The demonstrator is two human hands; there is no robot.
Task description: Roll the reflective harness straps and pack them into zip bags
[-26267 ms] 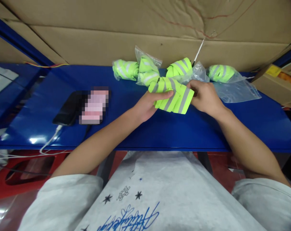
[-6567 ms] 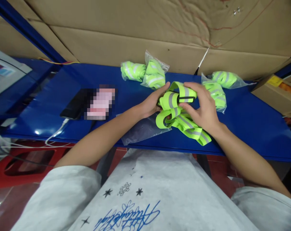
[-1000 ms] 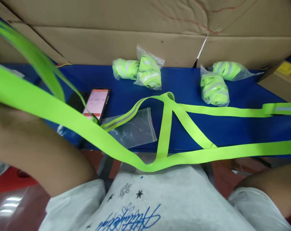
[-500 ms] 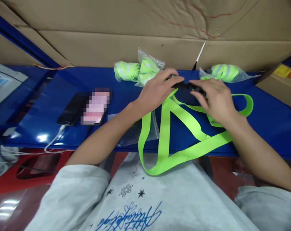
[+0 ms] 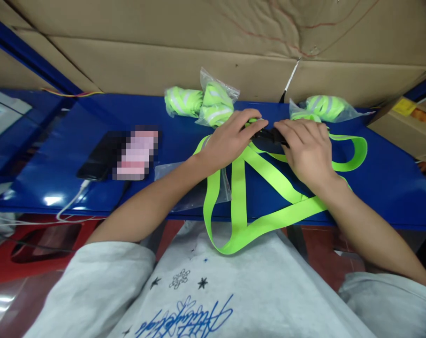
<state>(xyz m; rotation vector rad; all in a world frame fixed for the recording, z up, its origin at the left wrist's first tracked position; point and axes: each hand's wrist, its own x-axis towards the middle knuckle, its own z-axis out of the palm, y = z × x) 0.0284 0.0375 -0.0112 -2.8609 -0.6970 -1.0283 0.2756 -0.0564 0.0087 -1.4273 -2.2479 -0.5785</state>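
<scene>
A neon yellow-green strap harness (image 5: pixel 239 197) lies spread over the table, one loop hanging past the front edge. Above its straps, both hands hold a black buckle (image 5: pixel 265 134). My left hand (image 5: pixel 236 134) pinches the buckle's left side between thumb and fingers, with a bit of green strap at the fingertips. On the other side my right hand (image 5: pixel 306 145) is closed round the buckle's right part, its fingers curled over and hiding much of it. Whether the buckle's two halves are joined I cannot tell.
Rolled green straps in clear bags (image 5: pixel 215 101) stand at the back, with another bagged roll (image 5: pixel 325 108) to the right. A flat clear bag (image 5: pixel 188 188) lies under my left forearm. Left are a black phone (image 5: pixel 100 157) on a white cable and a blurred-screen phone (image 5: pixel 137 152).
My right hand has turned palm down, its fingers now folded over the buckle. A piece of strap now shows left of my left wrist. The view has shifted slightly.
</scene>
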